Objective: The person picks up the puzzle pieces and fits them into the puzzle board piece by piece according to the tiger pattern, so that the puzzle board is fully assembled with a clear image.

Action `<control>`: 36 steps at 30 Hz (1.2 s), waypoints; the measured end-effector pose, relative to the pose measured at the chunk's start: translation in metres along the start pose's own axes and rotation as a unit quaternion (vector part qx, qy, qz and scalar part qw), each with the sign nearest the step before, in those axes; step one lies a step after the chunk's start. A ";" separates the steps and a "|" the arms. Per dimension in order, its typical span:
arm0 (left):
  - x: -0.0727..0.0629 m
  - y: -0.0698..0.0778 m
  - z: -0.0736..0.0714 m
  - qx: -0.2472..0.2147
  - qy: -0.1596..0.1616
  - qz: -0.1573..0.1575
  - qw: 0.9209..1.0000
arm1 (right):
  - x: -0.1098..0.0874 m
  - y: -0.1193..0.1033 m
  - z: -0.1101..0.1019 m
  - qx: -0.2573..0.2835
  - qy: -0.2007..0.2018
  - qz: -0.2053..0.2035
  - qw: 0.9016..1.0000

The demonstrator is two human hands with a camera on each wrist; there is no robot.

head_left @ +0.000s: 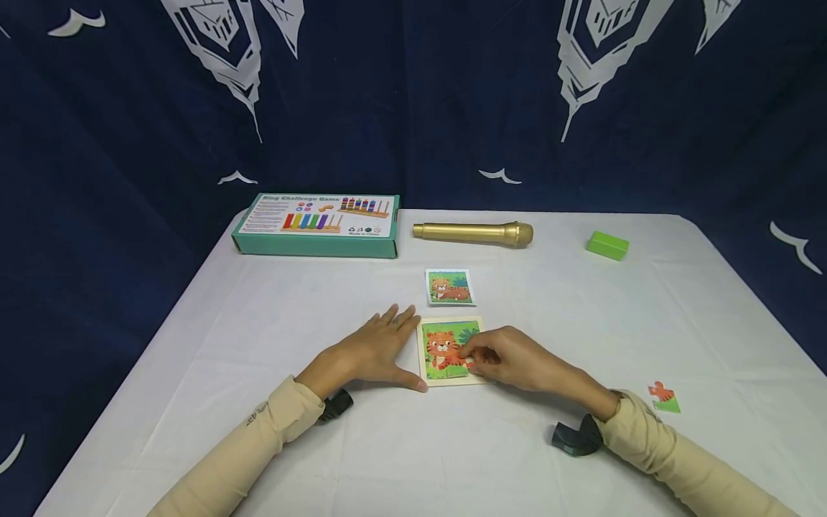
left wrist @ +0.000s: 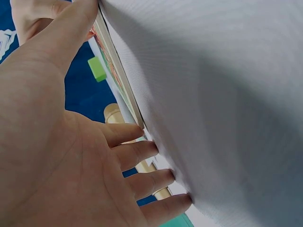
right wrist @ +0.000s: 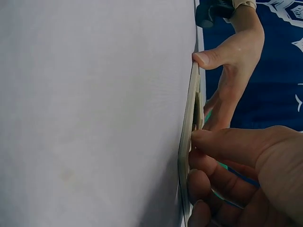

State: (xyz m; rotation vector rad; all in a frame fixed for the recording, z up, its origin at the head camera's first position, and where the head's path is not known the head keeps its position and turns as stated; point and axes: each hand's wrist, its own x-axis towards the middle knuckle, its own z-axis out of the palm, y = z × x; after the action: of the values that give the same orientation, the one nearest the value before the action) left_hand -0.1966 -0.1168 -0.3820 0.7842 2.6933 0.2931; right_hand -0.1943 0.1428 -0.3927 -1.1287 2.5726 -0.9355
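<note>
A square wooden jigsaw board (head_left: pixel 451 382) with a tiger picture lies flat on the table. Along its left edge, my left hand (head_left: pixel 381 348) is spread, with the thumb at the near corner and the fingertips by the far one. My right hand (head_left: pixel 520 359) bends over the right side of the board, thumb and forefinger pinching a puzzle piece (head_left: pixel 470 365), which they mostly hide. In the right wrist view a pale piece edge (right wrist: pixel 199 111) stands slightly raised over the board. One loose puzzle piece (head_left: pixel 665 397), orange and green, lies beside the right forearm.
Just beyond the board is a small tiger picture card (head_left: pixel 451 287). Farther back lie a green game box (head_left: pixel 316 246), a gold microphone (head_left: pixel 468 232) and a green block (head_left: pixel 607 245). A white cloth covers the table (head_left: pixel 413 459); a dark blue curtain (head_left: pixel 413 93) hangs behind it.
</note>
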 end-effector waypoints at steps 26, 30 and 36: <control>0.000 -0.001 0.000 -0.004 0.004 0.001 1.000 | 0.002 0.001 -0.001 -0.015 -0.017 -0.002 1.000; 0.000 -0.001 0.000 -0.004 0.005 0.001 1.000 | 0.002 0.000 -0.001 -0.016 -0.013 -0.002 1.000; 0.000 -0.001 0.000 -0.006 0.003 0.001 1.000 | 0.002 0.001 -0.003 -0.007 -0.021 0.005 1.000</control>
State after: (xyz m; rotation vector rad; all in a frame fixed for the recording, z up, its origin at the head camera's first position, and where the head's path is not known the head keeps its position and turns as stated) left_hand -0.1966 -0.1174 -0.3819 0.7834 2.6949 0.3123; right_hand -0.1969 0.1433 -0.3908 -1.1252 2.5539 -0.8837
